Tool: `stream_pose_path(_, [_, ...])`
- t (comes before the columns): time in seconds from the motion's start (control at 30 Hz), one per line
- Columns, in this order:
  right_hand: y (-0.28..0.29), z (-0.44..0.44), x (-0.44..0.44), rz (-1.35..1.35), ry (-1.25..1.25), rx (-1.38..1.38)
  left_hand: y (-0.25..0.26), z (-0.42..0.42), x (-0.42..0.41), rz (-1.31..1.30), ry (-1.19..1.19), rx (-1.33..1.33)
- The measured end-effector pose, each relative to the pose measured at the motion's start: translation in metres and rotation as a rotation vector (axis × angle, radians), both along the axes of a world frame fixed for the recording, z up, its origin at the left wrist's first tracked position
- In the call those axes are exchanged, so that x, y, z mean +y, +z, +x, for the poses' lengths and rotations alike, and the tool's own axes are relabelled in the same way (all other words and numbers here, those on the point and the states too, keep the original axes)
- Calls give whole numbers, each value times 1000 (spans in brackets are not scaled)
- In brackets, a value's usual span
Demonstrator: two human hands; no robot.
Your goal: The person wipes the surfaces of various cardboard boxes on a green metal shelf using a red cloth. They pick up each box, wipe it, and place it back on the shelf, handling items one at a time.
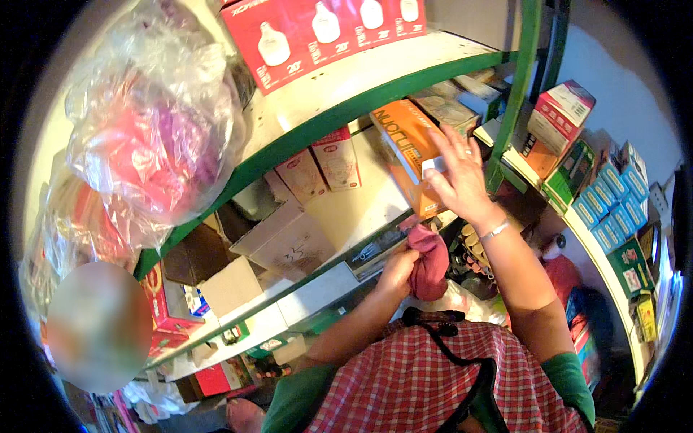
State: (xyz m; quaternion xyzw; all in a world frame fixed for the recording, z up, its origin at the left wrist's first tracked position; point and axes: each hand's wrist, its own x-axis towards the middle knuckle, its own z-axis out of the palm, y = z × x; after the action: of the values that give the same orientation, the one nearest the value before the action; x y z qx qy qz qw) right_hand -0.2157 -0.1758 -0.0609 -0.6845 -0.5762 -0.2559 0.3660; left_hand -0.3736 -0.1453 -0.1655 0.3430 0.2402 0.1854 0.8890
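My left hand (398,270) is closed around a bunched dark red cloth (430,265), below the shelf edge in front of my apron. Higher up, my right hand (463,178) lies over the right side of an orange carton (403,135) with printed lettering. Its fingers are spread, and a ring and a wrist band show on that arm. By the thumb is a small white patch (431,166); whether it is a separate thing or part of the carton, I cannot tell. A second orange carton (414,187) lies just under the first.
Above is a green-edged shelf (352,100) with a red light-bulb carton (325,38). Plastic-bagged goods (157,146) bulge at the left. An opened cardboard box (292,238) and small bulb boxes (335,162) stand on the shelf below. A green post (517,97) rises beside my right hand; blue boxes (612,200) are farther right.
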Motion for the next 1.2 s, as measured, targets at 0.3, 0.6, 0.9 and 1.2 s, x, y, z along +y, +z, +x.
stream_pose_path(0.3, [-81, -42, -113, -208, 396, 478, 6, 14, -39, 309, -89, -174])
stream_pose_path(0.6, [-49, -8, -107, 124, 139, 633, 93, 32, 35, 1786, 693, 263])
stream_pose_path(0.9, [-22, 5, -40, 34, -46, 213, 79, 66, 59, 1481, 466, 436])
stream_pose_path(1.2, [-117, 71, -26, 348, 478, 1714, 39, 71, 78, 409, 64, 245])
